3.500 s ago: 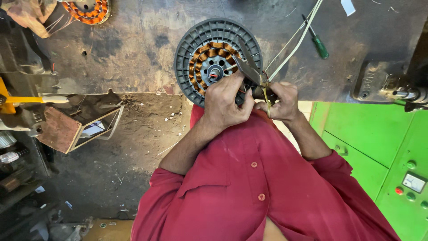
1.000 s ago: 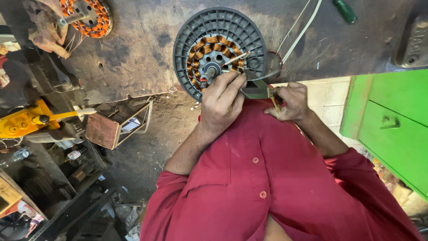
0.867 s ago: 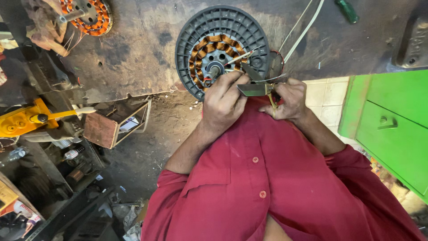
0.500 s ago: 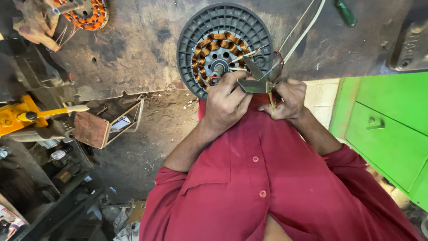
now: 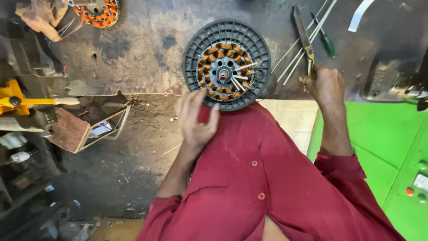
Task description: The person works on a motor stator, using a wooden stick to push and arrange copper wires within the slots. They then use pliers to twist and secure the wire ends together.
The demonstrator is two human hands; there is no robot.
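Head view: your workbench (image 5: 133,58) carries the round grey fan motor (image 5: 227,64) at its near edge, copper coils ringing the hub, loose white wire ends sticking out. Your left hand (image 5: 195,118) hangs open, empty, just below it. Your right hand (image 5: 327,85) grips pliers (image 5: 304,38), beside a green screwdriver (image 5: 327,43).

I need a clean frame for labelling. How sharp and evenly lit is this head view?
Head view: the stator is crisp and evenly lit, with no glare; the left hand is slightly motion-blurred; the right hand holding pliers is sharper; the lower left corner falls into dark shadow; wide-angle bending shows at the edges.
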